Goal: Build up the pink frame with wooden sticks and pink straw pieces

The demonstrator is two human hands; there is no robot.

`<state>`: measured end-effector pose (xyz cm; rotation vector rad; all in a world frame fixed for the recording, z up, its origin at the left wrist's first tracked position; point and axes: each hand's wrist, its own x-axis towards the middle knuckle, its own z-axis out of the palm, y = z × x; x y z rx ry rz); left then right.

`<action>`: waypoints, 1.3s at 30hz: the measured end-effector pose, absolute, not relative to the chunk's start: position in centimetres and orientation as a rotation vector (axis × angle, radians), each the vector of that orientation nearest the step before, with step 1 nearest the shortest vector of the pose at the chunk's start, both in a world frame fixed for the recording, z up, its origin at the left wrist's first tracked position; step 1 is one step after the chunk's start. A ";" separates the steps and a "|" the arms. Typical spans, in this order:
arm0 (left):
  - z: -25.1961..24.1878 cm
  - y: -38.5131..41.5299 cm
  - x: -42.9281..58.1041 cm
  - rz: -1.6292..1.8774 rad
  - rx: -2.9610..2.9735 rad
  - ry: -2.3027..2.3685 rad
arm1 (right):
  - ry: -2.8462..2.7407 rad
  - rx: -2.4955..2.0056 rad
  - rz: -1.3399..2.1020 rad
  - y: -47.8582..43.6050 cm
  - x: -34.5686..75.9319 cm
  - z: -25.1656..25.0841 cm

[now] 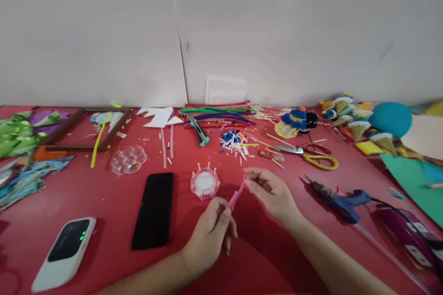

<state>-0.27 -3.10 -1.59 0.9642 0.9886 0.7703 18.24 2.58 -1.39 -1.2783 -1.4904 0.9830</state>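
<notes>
Both my hands hold a short pink strip (237, 195) above the red table (104, 203). My left hand (211, 233) pinches its lower end between thumb and fingers. My right hand (272, 191) pinches the upper end with its fingertips. Just left of the strip sits a small round pink-rimmed piece (205, 183) with a white centre and short wooden sticks standing around its rim. Neither hand touches it.
A black phone (154, 210) and a white device (65, 252) lie at the left. A blue glue gun (341, 199), yellow-handled scissors (311, 156), a utility knife (199, 131), pipe cleaners (218, 114), paper scraps (235, 142) and a clear plastic flower tray (128, 160) lie around. White boards wall the back.
</notes>
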 end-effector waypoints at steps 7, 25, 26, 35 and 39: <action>-0.6 -2.1 -0.3 0.857 0.816 0.987 | -1.171 -1.099 1.282 2.5 17.3 -1.1; 0.4 -2.4 -0.8 1.034 0.929 1.021 | -1.662 -1.324 0.723 2.7 18.5 -0.7; 0.5 -2.3 -0.8 1.019 0.932 1.039 | -1.714 -1.326 0.572 2.6 18.6 -0.5; 1.1 -2.1 -0.5 0.826 1.074 1.092 | -1.743 -1.005 1.116 1.2 17.9 1.1; 0.8 -2.1 -0.4 1.009 1.016 1.084 | -1.438 -1.135 1.201 2.0 18.5 0.4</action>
